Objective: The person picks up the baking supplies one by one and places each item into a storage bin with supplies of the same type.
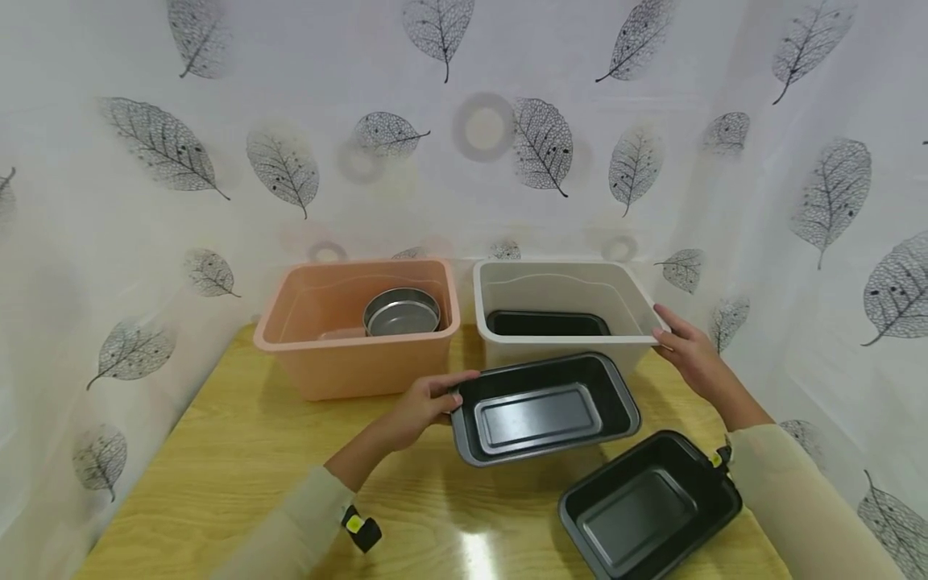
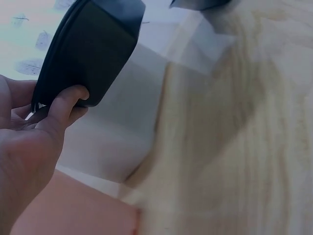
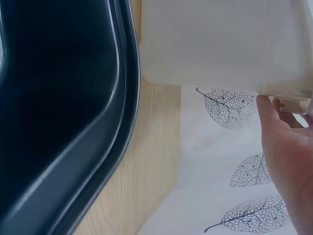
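pan [image 1: 540, 415] held by one end in left hand [image 1: 420, 411] above table [image 1: 217, 467]; right hand [image 1: 689, 358] grips white bin [image 1: 558, 290] by right rim; second pan [image 1: 641, 515] lies on table.

Left hand [image 2: 36, 129] gripping dark pan [image 2: 93, 54], white bin [image 2: 110, 132] behind, wooden table [image 2: 230, 137]

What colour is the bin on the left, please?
The left bin is peach, clearest in the head view.

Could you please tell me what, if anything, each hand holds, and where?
The left hand holds a dark pan by its left end; the right hand grips the white bin at its right rim.
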A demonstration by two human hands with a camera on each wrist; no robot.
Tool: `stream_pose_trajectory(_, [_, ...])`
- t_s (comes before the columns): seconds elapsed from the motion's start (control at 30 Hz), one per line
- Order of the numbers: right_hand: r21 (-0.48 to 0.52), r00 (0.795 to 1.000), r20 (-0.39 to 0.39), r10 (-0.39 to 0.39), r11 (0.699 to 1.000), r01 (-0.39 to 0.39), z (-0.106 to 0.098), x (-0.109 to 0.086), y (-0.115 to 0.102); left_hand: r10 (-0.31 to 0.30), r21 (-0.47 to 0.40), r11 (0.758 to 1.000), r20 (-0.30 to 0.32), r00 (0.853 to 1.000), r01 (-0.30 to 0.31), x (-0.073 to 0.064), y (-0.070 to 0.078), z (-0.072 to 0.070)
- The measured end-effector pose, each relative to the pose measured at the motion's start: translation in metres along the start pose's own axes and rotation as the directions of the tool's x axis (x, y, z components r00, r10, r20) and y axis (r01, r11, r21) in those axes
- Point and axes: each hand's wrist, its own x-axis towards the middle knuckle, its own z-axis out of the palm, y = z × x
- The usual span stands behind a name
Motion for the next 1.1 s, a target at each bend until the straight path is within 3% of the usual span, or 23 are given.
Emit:
stream_pose_trajectory(0.27, [-0.052, 1.000, 0.009, -0.010, 0.999, 0.011, -0.003, -0.001, -0.001, 0.052, 0.113, 0.992, -0.009, 0.999, -0.051, 0.002, 0.034, -0.014])
stream_pose_trajectory(0.43, [-0.083, 1.000, 0.008, 0.005, 0.997, -0.004, -0.004, -0.001, -0.002, 0.092, 0.235, 0.968, -0.019, 0.996, -0.085, 0.005, 0.051, -0.023])
stream_pose_trajectory(0.7, [-0.087, 1.000, 0.015, -0.003, 0.996, 0.004, -0.004, -0.001, -0.001, 0.096, 0.192, 0.977, 0.012, 0.995, -0.097, 0.015, 0.070, -0.032])
stream_pose_trajectory(1.1, [-0.136, 1.000, 0.018, 0.003, 0.991, 0.000, -0.006, 0.000, -0.001, 0.094, 0.195, 0.977, -0.056, 0.994, -0.082, 0.040, 0.095, -0.044])
